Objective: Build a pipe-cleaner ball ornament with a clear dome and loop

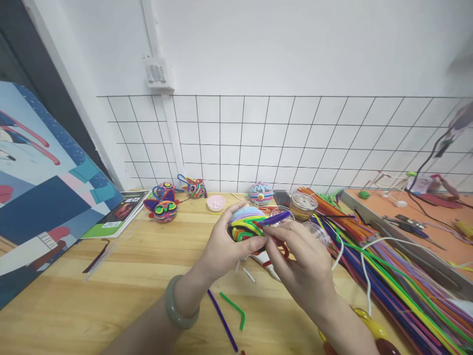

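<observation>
My left hand wraps round a ball of coiled pipe cleaners in light blue, lilac, yellow, green, orange and red. Fingers of my right hand are pinched together at the ball's right side, at the pipe cleaner ends there. A purple pipe cleaner end sticks out to the right above these fingertips, and a red strand hangs below. Which strand the right fingers grip is partly hidden. On the table beneath lie a long purple pipe cleaner and a bent green one.
Finished pipe-cleaner figures stand at the back left, with a striped ball behind my hands. A pink bowl and a clear round tub sit nearby. Bundled pipe cleaners and a white cable fill the right.
</observation>
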`<action>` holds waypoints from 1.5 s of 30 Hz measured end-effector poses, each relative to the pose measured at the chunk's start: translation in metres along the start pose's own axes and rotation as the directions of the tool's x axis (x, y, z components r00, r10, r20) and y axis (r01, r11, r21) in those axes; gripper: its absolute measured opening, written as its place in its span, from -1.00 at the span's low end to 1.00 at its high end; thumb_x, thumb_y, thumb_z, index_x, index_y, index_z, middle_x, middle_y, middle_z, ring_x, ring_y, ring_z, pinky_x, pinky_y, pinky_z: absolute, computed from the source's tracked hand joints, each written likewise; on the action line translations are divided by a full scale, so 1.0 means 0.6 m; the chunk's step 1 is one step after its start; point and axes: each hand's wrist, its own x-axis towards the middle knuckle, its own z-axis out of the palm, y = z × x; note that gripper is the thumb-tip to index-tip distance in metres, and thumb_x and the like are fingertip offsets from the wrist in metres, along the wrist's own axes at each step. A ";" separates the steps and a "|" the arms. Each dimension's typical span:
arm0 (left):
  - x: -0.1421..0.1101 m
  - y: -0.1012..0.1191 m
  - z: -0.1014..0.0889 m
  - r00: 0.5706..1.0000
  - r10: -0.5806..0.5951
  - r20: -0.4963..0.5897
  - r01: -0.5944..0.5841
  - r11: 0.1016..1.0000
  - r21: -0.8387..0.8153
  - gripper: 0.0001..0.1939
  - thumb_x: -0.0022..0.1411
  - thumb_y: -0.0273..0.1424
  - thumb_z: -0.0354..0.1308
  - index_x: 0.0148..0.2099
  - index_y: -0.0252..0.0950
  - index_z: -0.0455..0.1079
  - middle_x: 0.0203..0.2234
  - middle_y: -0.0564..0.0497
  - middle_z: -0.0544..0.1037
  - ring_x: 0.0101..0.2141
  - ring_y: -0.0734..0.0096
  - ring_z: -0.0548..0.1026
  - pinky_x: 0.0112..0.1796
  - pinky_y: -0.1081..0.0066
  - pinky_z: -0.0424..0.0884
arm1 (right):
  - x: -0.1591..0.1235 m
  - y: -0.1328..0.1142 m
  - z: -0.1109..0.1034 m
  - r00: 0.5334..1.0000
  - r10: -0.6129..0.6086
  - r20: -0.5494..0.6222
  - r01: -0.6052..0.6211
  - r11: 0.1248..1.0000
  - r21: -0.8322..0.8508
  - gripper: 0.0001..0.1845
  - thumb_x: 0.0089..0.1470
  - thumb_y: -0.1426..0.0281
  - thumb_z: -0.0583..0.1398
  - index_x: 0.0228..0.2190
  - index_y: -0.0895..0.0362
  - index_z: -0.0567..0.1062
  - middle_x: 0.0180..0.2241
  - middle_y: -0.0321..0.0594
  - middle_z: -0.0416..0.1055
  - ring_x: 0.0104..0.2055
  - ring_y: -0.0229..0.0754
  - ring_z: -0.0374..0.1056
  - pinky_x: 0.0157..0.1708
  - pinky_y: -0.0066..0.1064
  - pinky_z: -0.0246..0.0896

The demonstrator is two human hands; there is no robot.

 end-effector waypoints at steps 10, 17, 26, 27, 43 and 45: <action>0.004 -0.007 -0.007 0.997 -0.017 0.082 0.028 0.990 -0.139 -0.39 0.00 -0.34 0.34 0.10 -0.25 0.26 -0.11 -0.08 0.51 -0.08 0.23 0.46 -0.08 0.33 0.37 | 0.007 -0.005 -0.007 0.993 0.074 0.095 -0.081 0.993 0.081 -0.84 0.11 0.62 0.12 -0.28 0.18 0.43 -0.47 -0.20 0.32 -0.44 -0.22 0.23 -0.47 -0.38 0.20; 0.004 -0.010 0.001 0.998 -0.051 -0.038 0.041 0.974 -0.221 -0.63 0.08 -0.37 0.25 -0.04 -0.30 0.36 -0.22 -0.04 0.54 -0.17 0.32 0.47 -0.13 0.39 0.37 | 0.001 -0.014 -0.001 0.987 0.086 0.139 -0.093 0.995 0.045 -0.84 0.15 0.58 0.08 -0.28 0.18 0.43 -0.48 -0.20 0.30 -0.44 -0.20 0.23 -0.48 -0.37 0.18; 0.014 -0.011 -0.003 0.991 -0.092 -0.095 0.061 0.957 -0.283 -0.69 0.03 -0.43 0.25 -0.12 -0.31 0.40 -0.31 0.01 0.57 -0.27 0.36 0.50 -0.22 0.42 0.38 | 0.007 -0.013 -0.012 0.967 0.148 0.208 -0.189 0.963 0.191 -0.83 0.12 0.56 0.14 -0.23 0.14 0.45 -0.40 -0.22 0.41 -0.35 -0.22 0.34 -0.38 -0.39 0.28; 0.016 -0.011 -0.005 0.991 -0.093 -0.097 0.061 0.954 -0.293 -0.69 0.03 -0.43 0.25 -0.13 -0.31 0.40 -0.31 0.01 0.57 -0.28 0.37 0.51 -0.23 0.42 0.39 | 0.009 -0.013 -0.015 0.961 0.174 0.216 -0.217 0.957 0.194 -0.85 0.12 0.55 0.16 -0.25 0.13 0.46 -0.41 -0.24 0.42 -0.35 -0.22 0.35 -0.37 -0.39 0.29; 0.018 -0.008 -0.014 0.981 -0.191 0.016 0.188 0.943 -0.275 -0.72 0.03 -0.38 0.27 -0.17 -0.34 0.44 -0.32 -0.04 0.58 -0.29 0.32 0.52 -0.23 0.39 0.39 | 0.020 -0.006 -0.040 0.892 -0.028 0.452 0.012 0.999 0.037 -0.75 0.23 0.52 0.02 -0.19 0.25 0.48 -0.39 -0.06 0.36 -0.38 -0.15 0.33 -0.45 -0.31 0.34; 0.017 -0.007 -0.014 0.979 -0.195 0.049 0.202 0.945 -0.257 -0.74 0.06 -0.38 0.25 -0.16 -0.35 0.44 -0.31 -0.06 0.58 -0.29 0.32 0.52 -0.22 0.39 0.39 | 0.020 -0.006 -0.042 0.881 -0.028 0.472 0.009 0.999 0.041 -0.74 0.22 0.52 0.02 -0.19 0.25 0.48 -0.35 -0.03 0.37 -0.32 -0.11 0.35 -0.40 -0.27 0.36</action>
